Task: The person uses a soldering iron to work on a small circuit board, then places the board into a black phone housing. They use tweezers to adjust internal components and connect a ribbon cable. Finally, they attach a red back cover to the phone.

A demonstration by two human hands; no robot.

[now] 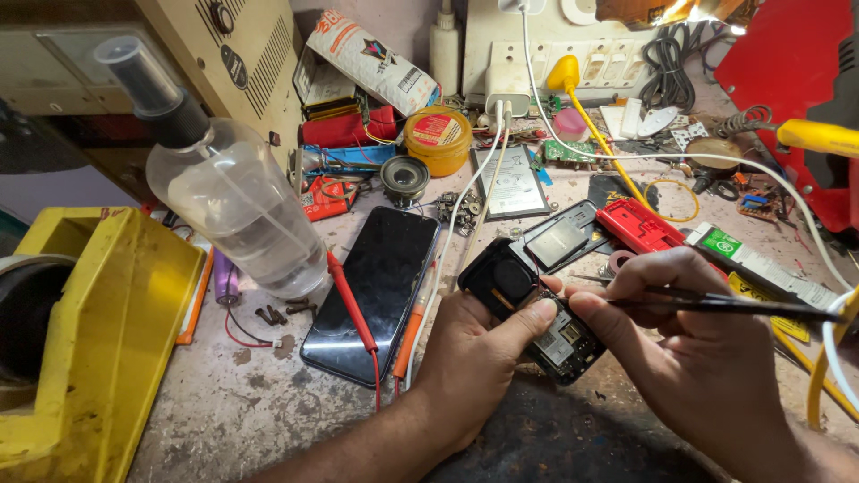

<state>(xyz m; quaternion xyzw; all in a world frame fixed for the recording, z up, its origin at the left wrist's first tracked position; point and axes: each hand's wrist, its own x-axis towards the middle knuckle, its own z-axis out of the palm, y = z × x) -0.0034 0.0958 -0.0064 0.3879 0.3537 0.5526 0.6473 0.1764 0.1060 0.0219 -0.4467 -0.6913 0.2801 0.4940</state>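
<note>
My left hand (pixel 479 358) grips a small opened black phone (pixel 528 309) with its back off and its circuit board showing, thumb pressed across it. My right hand (pixel 693 344) touches the phone's right end with its fingertips and holds thin black tweezers (pixel 743 306) that stick out to the right. Both hands are near the front middle of a cluttered workbench (pixel 242 402).
A black smartphone (pixel 376 286) lies left of my hands with a red probe (pixel 353 309) across it. A clear spray bottle (pixel 228 192) and a yellow tape dispenser (pixel 98 331) stand at left. A red phone shell (pixel 640 225), a battery (pixel 512 183), a yellow tin (pixel 438 139), cables and loose parts crowd the back.
</note>
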